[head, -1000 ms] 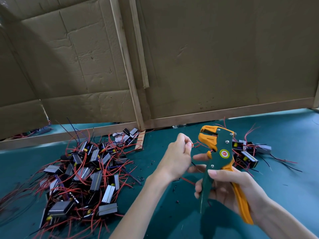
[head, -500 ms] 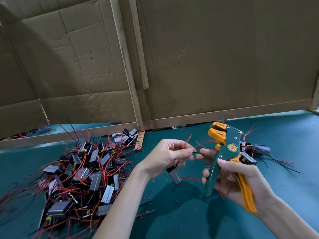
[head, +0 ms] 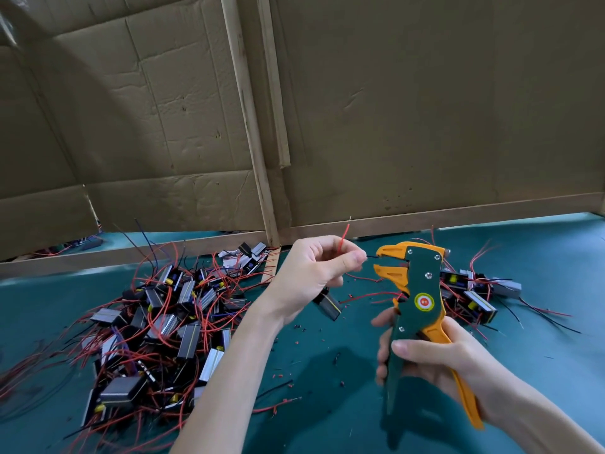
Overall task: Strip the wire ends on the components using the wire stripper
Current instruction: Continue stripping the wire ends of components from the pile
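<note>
Green-and-orange wire stripper (head: 422,290), upright above the teal table (head: 327,421), gripped round its handles by the right hand (head: 435,362); the left hand (head: 311,273) pinches a dark wire (head: 371,256) whose tip reaches the parted jaws, with the component (head: 327,304) just below that hand.

A big pile (head: 157,329) of grey components and red wires lies on the teal table (head: 327,430); well right of the big pile sits a small pile (head: 471,296); just right of the big pile lie loose wire scraps (head: 278,404) and insulation bits (head: 299,327); behind it stands a cardboard wall (head: 425,126) on a wood frame.
</note>
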{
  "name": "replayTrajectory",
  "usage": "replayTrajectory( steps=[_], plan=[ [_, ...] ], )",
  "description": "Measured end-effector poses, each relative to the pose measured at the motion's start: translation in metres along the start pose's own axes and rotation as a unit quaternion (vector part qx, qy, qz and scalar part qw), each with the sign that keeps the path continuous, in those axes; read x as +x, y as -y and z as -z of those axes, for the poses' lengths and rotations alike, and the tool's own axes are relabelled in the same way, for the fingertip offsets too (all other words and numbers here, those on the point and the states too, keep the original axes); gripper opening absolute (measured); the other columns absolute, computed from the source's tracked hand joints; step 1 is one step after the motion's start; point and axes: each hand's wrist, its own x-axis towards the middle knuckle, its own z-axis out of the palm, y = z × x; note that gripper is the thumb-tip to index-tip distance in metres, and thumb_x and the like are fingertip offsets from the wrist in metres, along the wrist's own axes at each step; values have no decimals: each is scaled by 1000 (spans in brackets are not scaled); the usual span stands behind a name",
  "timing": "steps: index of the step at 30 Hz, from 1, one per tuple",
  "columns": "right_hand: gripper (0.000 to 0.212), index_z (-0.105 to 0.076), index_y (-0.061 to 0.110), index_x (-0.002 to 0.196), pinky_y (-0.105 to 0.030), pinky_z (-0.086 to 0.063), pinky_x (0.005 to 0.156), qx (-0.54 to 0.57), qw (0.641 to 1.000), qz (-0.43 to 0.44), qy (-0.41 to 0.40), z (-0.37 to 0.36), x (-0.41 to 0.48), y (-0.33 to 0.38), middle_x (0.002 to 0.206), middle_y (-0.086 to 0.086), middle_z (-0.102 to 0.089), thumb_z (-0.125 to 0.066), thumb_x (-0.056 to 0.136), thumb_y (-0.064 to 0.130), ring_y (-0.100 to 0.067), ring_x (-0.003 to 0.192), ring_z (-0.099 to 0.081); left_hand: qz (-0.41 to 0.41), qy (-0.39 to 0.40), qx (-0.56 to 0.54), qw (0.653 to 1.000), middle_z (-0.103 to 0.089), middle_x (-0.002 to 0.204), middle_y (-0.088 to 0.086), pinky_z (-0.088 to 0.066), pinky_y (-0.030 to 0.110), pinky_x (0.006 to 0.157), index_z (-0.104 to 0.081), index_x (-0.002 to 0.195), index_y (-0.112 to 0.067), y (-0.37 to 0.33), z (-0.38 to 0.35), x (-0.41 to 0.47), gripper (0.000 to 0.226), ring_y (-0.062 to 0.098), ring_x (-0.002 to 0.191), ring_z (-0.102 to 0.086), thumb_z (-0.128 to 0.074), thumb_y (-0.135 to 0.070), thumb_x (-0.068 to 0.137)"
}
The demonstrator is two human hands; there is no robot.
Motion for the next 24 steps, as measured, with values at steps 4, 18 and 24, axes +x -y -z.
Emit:
replayTrajectory(
  steps=[4,18,24],
  plan=[
    [54,-71,3,95,-49,-55,69,-12,1000,4,2,2,0,-1,80,-30,-63,-96,53,24,-46,72,-64,9,8,30,999,-56,59,-15,-39,12,54,-65,79,-15,-1,-1,-1,11,-1,52,-47,-65,-14,89],
    [50,-70,6,81,-46,-56,62,-24,1000,-6,-11,-1,-1,-1,75,-31,-61,-99,46,25,-45,65,-63,25,31,70,997,-53,58,-16,-41,15,57,-66,79,-15,-5,-1,-3,12,4,54,-41,-65,-18,90],
    [52,-61,8,63,-36,-49,45,-59,994,-12,-87,-12,-1,-10,56,-24,-52,-97,38,37,-30,43,-53,35,64,55,996,-52,57,-15,-39,13,54,-68,80,-16,-4,5,-2,12,5,52,-39,-63,-16,92]
  ],
)
